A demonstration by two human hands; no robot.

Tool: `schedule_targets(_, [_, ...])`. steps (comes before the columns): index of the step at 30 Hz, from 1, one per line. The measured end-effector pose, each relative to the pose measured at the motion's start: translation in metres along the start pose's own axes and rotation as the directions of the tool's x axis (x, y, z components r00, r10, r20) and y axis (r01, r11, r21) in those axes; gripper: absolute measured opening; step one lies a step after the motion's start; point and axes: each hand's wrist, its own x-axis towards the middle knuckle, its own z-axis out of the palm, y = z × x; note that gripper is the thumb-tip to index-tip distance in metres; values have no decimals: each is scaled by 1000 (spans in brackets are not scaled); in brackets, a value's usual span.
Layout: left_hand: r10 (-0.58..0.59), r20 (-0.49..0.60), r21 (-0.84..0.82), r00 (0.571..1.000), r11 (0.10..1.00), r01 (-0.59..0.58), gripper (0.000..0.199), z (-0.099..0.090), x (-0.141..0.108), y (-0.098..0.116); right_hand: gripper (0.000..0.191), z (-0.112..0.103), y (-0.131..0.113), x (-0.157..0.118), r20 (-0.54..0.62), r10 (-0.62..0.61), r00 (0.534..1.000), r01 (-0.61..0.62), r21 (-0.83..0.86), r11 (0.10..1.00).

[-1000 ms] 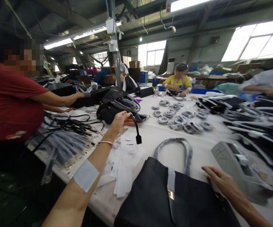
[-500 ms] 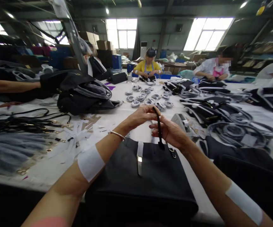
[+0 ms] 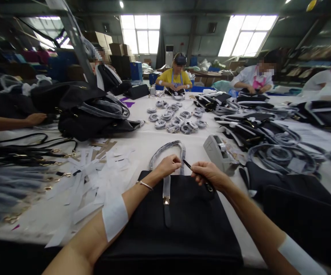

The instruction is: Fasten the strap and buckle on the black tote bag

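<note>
A black handbag (image 3: 194,225) lies in front of me, with a gold buckle (image 3: 166,200) and a black strap tab on its face. Its handle (image 3: 165,146), wrapped in clear plastic, arches up beyond the top edge. My right hand (image 3: 210,175) is closed around a narrow black strap (image 3: 187,164), whose free end points up and left above the bag's right side. Close to the handle's right leg, my left hand (image 3: 169,166) has its fingers pinched together; what they hold, if anything, is hidden. A short gap separates the two hands.
Coiled wrapped straps (image 3: 174,118) cover the table's middle. A grey tape dispenser (image 3: 218,152) stands to the right, near stacked black bag pieces (image 3: 248,126). Leftward lie paper strips (image 3: 88,183), black straps with gold clasps (image 3: 33,152) and black bags (image 3: 91,110). Co-workers sit opposite; another person's hand (image 3: 36,119) reaches in.
My hands have come apart and lower. The black strap, upright between both hands before, now slants from my right hand. The wrapped handle shows more fully. The co-worker's hand at left has shifted.
</note>
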Motion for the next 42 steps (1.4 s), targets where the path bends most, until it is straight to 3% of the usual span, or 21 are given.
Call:
schedule_targets(2, [-82,-30,98,996,992,84,17,8,2,-14,14,1,8,6,-48,45,998,-52,-152,987])
schedule_targets(6, [-110,37,186,993,977,102,14,17,7,-24,21,2,31,22,-132,144,981,-178,-302,937])
schedule_targets(10, [-122,56,222,991,969,106,14,21,10,-23,23,0,45,32,-172,202,964,-252,-352,902])
schedule_targets(13, [-73,96,153,993,987,57,20,21,6,-23,23,-4,45,33,-157,228,961,-270,-355,895])
schedule_targets(16, [0,116,49,993,999,-6,22,19,-2,-25,19,-5,40,35,-96,222,970,-242,-338,910])
schedule_targets(21, [88,42,-117,995,990,-83,19,20,-8,-35,7,4,36,49,32,168,985,-153,-262,953])
schedule_targets(30, [85,-11,114,996,990,-83,12,29,6,-43,9,11,38,53,21,71,997,-68,-133,989])
schedule_targets(34, [91,-59,215,994,974,-76,13,20,4,-35,4,11,36,50,31,72,997,-70,-61,996])
schedule_targets(39, [89,-83,373,993,926,-52,13,-7,-14,-16,11,6,33,33,44,66,997,-67,26,997])
schedule_targets(42, [72,-28,426,997,903,-53,13,-21,-30,-3,16,2,33,15,83,57,995,-64,88,994])
